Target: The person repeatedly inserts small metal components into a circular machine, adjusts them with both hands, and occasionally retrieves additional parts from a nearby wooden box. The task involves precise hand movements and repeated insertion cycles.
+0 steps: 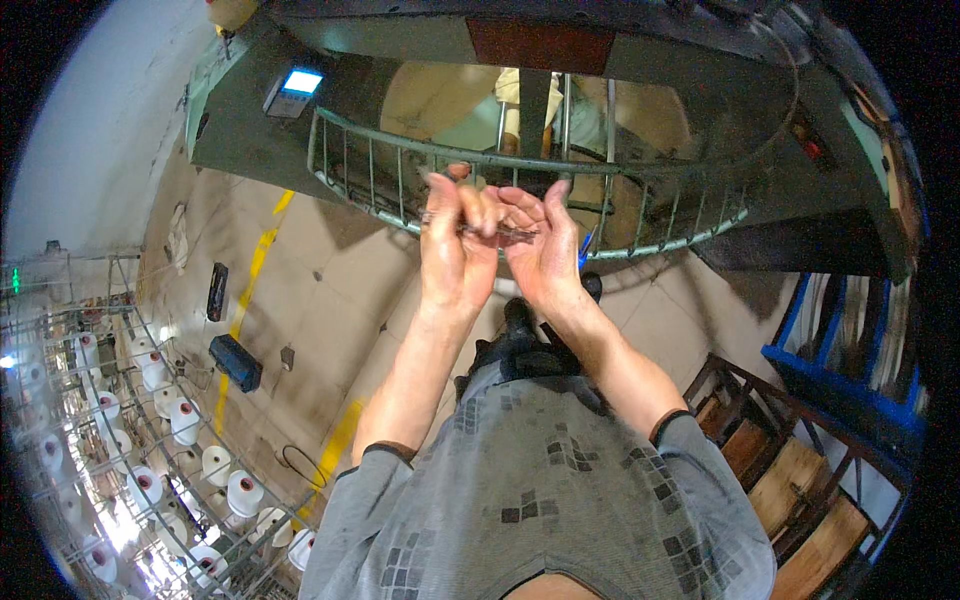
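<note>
My two hands are close together in front of me, palms turned up, at the green rail (480,158) of a machine. Across my right hand (545,240) lie small dark thin pieces (517,234), too blurred to name; its fingers curve inward around them and its thumb points up. Beside it, my left hand (460,235) has its fingers curled and smeared by motion. The pieces reach toward those left fingers, but what the left hand grips is hidden. A blue pen-like thing (585,245) shows just beyond my right wrist.
The green machine frame (240,135) carries a small lit display (301,82). Another person's arms (512,120) show behind the rail. White yarn cones (184,420) fill a rack at left. A dark blue box (235,362) is on the floor; a wooden-slatted rack (785,480) stands right.
</note>
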Demonstrator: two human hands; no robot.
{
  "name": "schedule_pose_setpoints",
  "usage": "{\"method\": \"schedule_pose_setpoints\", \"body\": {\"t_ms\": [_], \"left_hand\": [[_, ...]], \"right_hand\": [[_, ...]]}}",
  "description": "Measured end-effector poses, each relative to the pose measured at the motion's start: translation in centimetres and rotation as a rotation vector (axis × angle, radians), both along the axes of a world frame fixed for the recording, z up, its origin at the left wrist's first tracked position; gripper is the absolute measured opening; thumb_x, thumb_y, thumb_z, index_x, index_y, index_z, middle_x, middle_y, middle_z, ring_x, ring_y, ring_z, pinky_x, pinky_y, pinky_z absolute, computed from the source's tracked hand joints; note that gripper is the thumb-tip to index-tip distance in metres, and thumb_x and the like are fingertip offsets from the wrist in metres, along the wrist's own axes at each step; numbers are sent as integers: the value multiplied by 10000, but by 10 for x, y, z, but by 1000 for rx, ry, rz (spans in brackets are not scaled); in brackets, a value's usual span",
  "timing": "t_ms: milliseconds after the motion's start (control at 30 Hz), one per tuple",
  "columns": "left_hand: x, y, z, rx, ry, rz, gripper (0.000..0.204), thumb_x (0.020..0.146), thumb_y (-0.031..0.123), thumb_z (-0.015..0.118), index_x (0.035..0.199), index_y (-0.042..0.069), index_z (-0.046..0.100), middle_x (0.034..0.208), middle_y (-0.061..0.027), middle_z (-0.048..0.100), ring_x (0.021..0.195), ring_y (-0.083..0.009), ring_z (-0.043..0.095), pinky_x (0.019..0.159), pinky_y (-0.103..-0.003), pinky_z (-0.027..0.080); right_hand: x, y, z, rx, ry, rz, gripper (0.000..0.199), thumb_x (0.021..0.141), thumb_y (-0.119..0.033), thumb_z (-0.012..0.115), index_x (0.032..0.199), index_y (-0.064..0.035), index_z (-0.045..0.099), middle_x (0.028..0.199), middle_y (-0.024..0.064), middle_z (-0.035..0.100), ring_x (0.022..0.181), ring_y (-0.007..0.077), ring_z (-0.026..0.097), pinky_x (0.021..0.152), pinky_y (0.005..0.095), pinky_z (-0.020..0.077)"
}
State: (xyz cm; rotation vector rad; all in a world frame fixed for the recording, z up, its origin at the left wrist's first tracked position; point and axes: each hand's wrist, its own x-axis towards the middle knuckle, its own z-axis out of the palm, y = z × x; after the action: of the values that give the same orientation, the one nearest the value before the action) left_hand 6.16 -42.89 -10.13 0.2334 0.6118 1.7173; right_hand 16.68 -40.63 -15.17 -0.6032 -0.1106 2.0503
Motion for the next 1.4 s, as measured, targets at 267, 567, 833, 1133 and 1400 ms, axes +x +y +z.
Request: {"method": "schedule_pose_setpoints", "body": {"t_ms": [267, 567, 833, 1133, 1400], "left_hand": [[-16, -5, 6, -118, 146, 83, 83, 919, 101, 650, 947, 69, 579, 649, -23, 548, 649, -129, 552, 640, -258, 441], [-7, -5, 0, -91, 186, 182, 84, 925, 87, 627, 996, 68, 587, 721, -34, 557, 698, -159, 567, 692, -290, 484], [5, -2, 4, -224, 216, 77, 204, 909, 80, 642, 1100, 48, 579, 718, -11, 557, 657, -124, 547, 660, -245, 450], [11, -4, -5, 90, 826, -94, 537, 1015, 377, 493, 1385, 0, 392, 897, -163, 698, 761, -181, 701, 699, -275, 547], [-19, 13, -28, 146, 819, -256, 775, 964, 565, 437, 1428, -42, 310, 1070, -242, 680, 1066, -285, 653, 893, -388, 532]], "right_hand": [[-25, -20, -8, -28, -10, 17, 531, 917, 31, 468, 1421, 17, 302, 1435, 198, 414, 1265, 271, 484, 1060, 411, 410], [-20, -22, -2, -157, -9, -38, 295, 1014, -251, 472, 1140, -11, 588, 1126, 103, 644, 1035, 198, 591, 910, 344, 471], [-5, -13, -3, -55, -123, -1, 256, 984, -48, 491, 1230, 19, 495, 1040, 84, 636, 970, 179, 608, 904, 360, 483], [23, -6, 4, 37, -93, 113, 466, 1016, -444, 419, 1140, -22, 574, 1076, 125, 640, 1064, 237, 591, 990, 473, 456], [51, -10, 25, 139, -351, 431, 202, 974, -207, 575, 1043, -23, 622, 939, 81, 667, 690, 103, 546, 600, 239, 418]]}}
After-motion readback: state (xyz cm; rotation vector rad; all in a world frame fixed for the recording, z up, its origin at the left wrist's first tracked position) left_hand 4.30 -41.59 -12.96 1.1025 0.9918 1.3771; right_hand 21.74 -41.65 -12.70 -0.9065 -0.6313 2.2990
